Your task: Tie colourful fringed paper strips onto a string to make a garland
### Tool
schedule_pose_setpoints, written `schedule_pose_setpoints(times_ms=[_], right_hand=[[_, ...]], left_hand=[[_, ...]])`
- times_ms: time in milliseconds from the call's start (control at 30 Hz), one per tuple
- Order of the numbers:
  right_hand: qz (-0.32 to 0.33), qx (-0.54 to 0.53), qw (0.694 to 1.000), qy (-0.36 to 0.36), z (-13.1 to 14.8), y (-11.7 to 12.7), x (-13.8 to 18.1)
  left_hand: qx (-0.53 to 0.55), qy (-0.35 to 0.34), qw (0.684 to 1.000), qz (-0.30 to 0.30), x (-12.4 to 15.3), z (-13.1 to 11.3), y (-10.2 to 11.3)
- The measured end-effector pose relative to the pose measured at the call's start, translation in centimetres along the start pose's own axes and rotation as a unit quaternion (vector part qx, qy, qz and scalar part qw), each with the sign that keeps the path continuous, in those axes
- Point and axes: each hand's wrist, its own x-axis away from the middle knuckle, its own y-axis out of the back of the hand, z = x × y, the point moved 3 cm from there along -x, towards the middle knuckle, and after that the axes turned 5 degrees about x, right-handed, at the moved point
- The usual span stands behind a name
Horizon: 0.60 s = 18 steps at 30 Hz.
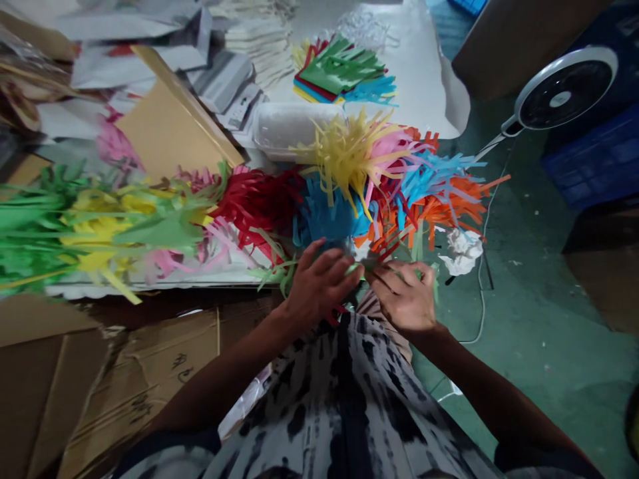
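Observation:
Both my hands meet close together at the front edge of the table, in front of my body. My left hand (pixel 323 283) has its fingers bent round a light green fringed tissue paper (pixel 280 274), whose strips stick out to its left. My right hand (pixel 407 293) pinches the same pale green paper, and some strips stand up beyond its fingers. The exact grip between the fingertips is partly hidden. Just beyond the hands lie a blue tassel (pixel 327 211), a dark red tassel (pixel 257 203), a yellow tassel (pixel 349 154) and an orange tassel (pixel 452 203).
Green tassels (pixel 37 223) and yellow ones lie along the table's left front. Farther back are a clear plastic box (pixel 294 126) and stacked fringed sheets (pixel 344 66). A fan (pixel 566 93) stands right, with crumpled white paper (pixel 463 251) nearer. Cardboard (pixel 164 379) lies below left.

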Motion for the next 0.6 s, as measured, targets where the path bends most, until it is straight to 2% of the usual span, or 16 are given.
schedule_pose_setpoints(times_ms=[67,167,300,400,467,500,600], right_hand=[[-0.002,-0.013,1.0,0.006,0.0,0.0,0.6],[0.013,-0.024,1.0,-0.001,-0.8,0.2,1.9],[0.034,-0.018,0.999,-0.015,-2.8,0.7,3.7],[0.056,-0.027,0.998,-0.014,-3.5,0.9,4.2],[0.067,-0.035,0.997,-0.01,-3.6,1.0,3.8],[0.068,-0.038,0.997,-0.013,-3.6,1.1,3.5],[0.077,-0.035,0.996,-0.027,-3.4,1.5,2.7]], left_hand=[[0.042,-0.056,0.997,0.035,0.6,-0.2,-0.3],[0.071,-0.031,0.995,0.06,1.8,0.9,0.4],[0.056,0.016,0.998,0.014,3.4,3.5,3.2],[0.016,0.044,0.998,-0.051,3.5,3.8,4.7],[0.015,0.029,0.997,-0.07,2.7,2.6,4.3],[0.026,0.015,0.998,-0.061,2.1,1.8,3.7],[0.064,0.002,0.998,0.022,0.3,-0.3,0.8]])
